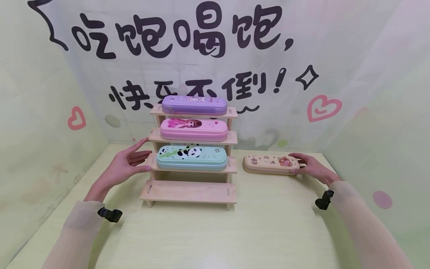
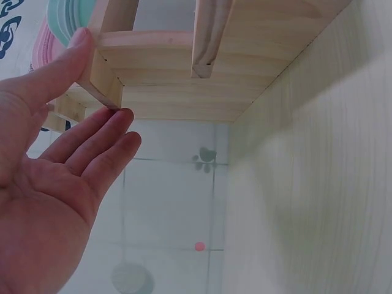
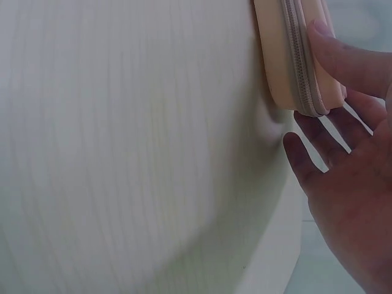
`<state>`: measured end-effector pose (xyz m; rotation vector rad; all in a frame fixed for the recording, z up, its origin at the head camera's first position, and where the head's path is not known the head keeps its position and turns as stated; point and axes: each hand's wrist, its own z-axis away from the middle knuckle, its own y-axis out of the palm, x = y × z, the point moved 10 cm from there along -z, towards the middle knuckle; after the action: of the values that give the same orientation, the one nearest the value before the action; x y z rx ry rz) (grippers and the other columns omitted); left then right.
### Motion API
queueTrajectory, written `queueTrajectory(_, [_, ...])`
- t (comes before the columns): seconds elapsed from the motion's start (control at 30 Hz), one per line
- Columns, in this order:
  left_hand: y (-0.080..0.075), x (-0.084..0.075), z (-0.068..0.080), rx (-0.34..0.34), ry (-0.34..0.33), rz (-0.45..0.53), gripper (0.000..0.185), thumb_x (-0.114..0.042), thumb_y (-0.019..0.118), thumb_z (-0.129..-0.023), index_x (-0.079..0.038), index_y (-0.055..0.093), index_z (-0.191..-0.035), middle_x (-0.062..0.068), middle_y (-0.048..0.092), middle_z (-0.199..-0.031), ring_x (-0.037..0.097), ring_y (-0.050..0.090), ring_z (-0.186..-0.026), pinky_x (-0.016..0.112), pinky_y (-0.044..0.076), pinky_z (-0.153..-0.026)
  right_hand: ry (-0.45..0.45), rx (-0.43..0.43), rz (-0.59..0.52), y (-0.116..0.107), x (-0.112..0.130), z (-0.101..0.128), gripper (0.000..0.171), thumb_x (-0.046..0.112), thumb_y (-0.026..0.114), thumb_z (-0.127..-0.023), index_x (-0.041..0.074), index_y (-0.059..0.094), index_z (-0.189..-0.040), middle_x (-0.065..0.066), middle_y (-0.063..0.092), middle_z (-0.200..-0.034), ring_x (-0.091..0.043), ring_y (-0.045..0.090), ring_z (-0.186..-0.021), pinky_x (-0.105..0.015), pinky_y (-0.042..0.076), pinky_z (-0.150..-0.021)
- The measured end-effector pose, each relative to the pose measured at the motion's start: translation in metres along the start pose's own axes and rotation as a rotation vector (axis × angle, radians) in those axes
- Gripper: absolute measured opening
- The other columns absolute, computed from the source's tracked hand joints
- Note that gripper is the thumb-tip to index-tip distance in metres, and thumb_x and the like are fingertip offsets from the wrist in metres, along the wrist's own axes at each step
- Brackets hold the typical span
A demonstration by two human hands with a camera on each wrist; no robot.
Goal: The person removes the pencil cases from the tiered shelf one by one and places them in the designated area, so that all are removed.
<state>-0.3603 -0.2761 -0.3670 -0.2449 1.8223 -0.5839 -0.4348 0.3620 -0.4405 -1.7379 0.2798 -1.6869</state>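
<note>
A stepped wooden display rack point(image 1: 188, 191) stands on the table with three zippered pencil cases on its upper steps. From the top they are a purple one point(image 1: 195, 105), a pink one point(image 1: 194, 129) with a girl's picture, and a mint green one point(image 1: 192, 157) with pandas. My left hand point(image 1: 125, 164) holds the rack's left side, thumb and fingertips on the end of a step point(image 2: 104, 79). To the right, a cream pencil case point(image 1: 268, 164) with small printed figures lies on the table. My right hand point(image 1: 310, 168) grips its right end, thumb on top point(image 3: 324, 43).
The rack's lowest step bears no case. Behind the pale wooden table point(image 1: 215, 231) hangs a white cloth backdrop point(image 1: 208, 71) with large dark writing and pink hearts. Pale cloth walls rise on both sides. A small black device point(image 1: 110, 215) sits at each wrist.
</note>
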Motion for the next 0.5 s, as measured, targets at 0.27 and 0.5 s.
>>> queueTrajectory(0.27, [-0.0002, 0.0015, 0.0017, 0.0, -0.012, -0.007, 0.101, -0.022, 0.089, -0.088, -0.039, 0.029, -0.167, 0.023, 0.056, -0.15, 0.041, 0.056, -0.137, 0.038, 0.052, -0.103, 0.011, 0.012, 0.0, 0.0023, -0.0035, -0.0023, 0.081, 0.013, 0.079, -0.095, -0.002, 0.035, -0.161, -0.033, 0.045, -0.152, -0.048, 0.045, -0.137, -0.054, 0.041, -0.112])
queueTrajectory(0.5, [-0.0006, -0.0001, -0.0007, -0.001, -0.004, -0.011, 0.1, -0.021, 0.089, -0.088, -0.04, 0.03, -0.166, 0.023, 0.058, -0.149, 0.041, 0.056, -0.136, 0.032, 0.054, -0.102, 0.014, 0.009, -0.001, 0.0006, -0.0061, -0.0049, 0.082, 0.012, 0.08, -0.095, -0.001, 0.035, -0.161, -0.033, 0.044, -0.152, -0.048, 0.045, -0.137, -0.058, 0.04, -0.113])
